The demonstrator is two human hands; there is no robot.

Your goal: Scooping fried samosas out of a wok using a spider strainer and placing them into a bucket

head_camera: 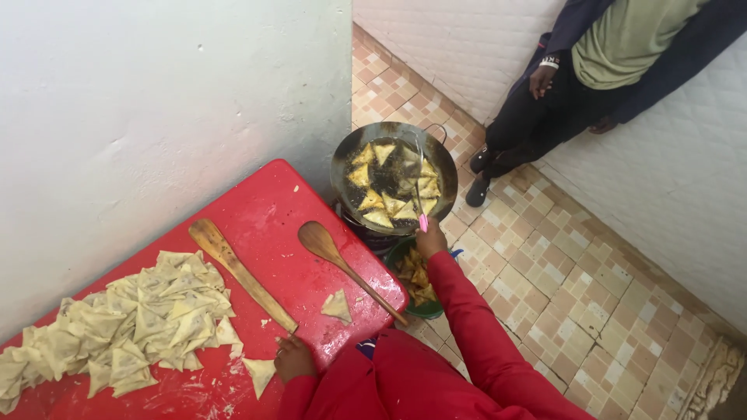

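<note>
Bystander by the wall cut off above the chest. Green bowl (405,268) half hidden under the right arm. Right hand (430,239) reaches out, fingers closed round the pink-handled skimmer (418,187) dipping into the frying pan (393,177) of samosas. Left hand (293,359) rests on the red table (264,210), fingers curled loosely, near a raw samosa (260,373); can't tell if touching.

White plastered wall (156,101) on left, meets a corner w/ quilted white padded wall (467,47) at back & right. Floor (591,295): small tan/pink square tiles, worn. Red worktop (257,210) against the left wall. Even daylight, soft shadows.
</note>
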